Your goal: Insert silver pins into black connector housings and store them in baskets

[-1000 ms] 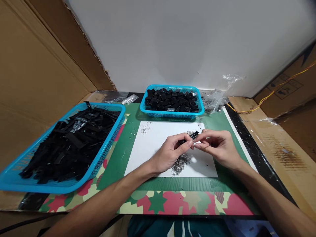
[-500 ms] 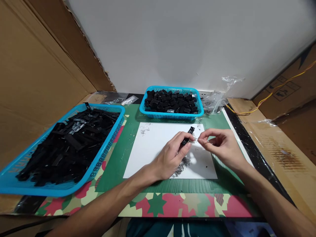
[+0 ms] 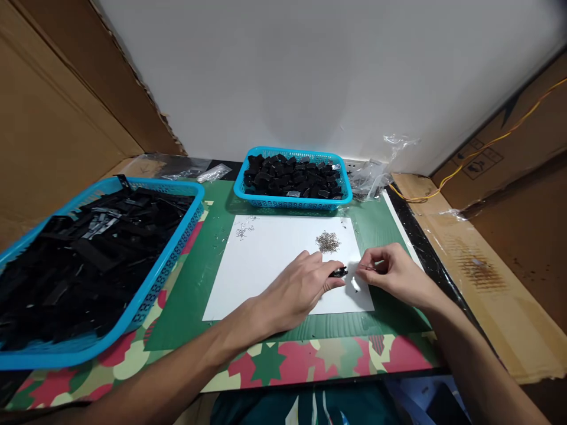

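My left hand [image 3: 305, 283] is closed around a small black plastic part [image 3: 339, 272]; only its end shows past my thumb and fingertips. Just to the right, my right hand [image 3: 390, 273] pinches thumb and index finger together, pointing at that end with a small gap between. Whatever lies in this pinch is too small to make out. Both hands are over a white sheet [image 3: 266, 260]. Beyond my left hand a pile of tiny metal pieces [image 3: 328, 241] rests on the sheet. More tiny pieces [image 3: 243, 229] are scattered at its far left corner.
A blue basket [image 3: 292, 202] of black parts stands at the back. A larger blue basket [image 3: 177, 236] of long black parts fills the left. Clear plastic bags [image 3: 370, 177] lie at the back right. A green mat [image 3: 186, 295] and cardboard [image 3: 478, 265] surround the work spot.
The black part has been turned, from slanting upward to pointing right with its end toward my right hand. My left hand has come nearer me, uncovering the far metal pile. The view has shifted slightly.
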A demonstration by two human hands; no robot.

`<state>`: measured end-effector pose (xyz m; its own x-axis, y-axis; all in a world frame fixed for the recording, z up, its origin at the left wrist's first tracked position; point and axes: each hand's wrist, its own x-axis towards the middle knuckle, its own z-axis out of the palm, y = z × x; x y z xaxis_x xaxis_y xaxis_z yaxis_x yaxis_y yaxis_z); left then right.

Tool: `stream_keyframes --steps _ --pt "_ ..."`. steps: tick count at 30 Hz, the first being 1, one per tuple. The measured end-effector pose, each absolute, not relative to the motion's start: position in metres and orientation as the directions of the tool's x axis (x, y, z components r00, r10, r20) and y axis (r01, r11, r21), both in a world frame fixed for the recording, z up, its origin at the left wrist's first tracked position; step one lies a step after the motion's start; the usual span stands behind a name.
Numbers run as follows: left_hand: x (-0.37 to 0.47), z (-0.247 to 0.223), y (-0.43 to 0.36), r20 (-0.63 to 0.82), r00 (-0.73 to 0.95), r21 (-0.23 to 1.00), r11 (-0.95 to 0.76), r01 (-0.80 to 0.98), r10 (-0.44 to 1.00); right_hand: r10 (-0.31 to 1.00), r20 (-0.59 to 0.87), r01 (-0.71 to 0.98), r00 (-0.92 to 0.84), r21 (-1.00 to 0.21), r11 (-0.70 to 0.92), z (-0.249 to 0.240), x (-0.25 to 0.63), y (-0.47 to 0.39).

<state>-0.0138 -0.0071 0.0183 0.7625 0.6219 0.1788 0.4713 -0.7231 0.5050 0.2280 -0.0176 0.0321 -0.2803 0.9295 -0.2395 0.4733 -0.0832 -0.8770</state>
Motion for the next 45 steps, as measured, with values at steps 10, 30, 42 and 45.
stream_keyframes --steps 10,30,42,45 --pt "-0.012 0.015 -0.005 0.219 0.81 0.375 -0.813 0.445 0.544 0.934 -0.24 0.473 -0.264 -0.876 -0.091 0.021 0.224 -0.009" --pt "-0.01 0.016 -0.011 0.246 0.815 0.359 -0.831 0.425 0.524 0.963 -0.123 0.581 -0.238 -0.813 0.04 0.014 0.221 -0.025" --pt "-0.006 0.014 -0.015 0.279 0.822 0.276 -0.861 0.426 0.496 0.976 -0.021 0.637 -0.219 -0.76 0.127 0.013 0.217 -0.036" --pt "-0.007 0.015 -0.015 0.272 0.827 0.266 -0.864 0.427 0.492 0.971 -0.07 0.609 -0.226 -0.788 0.085 0.014 0.22 -0.035"
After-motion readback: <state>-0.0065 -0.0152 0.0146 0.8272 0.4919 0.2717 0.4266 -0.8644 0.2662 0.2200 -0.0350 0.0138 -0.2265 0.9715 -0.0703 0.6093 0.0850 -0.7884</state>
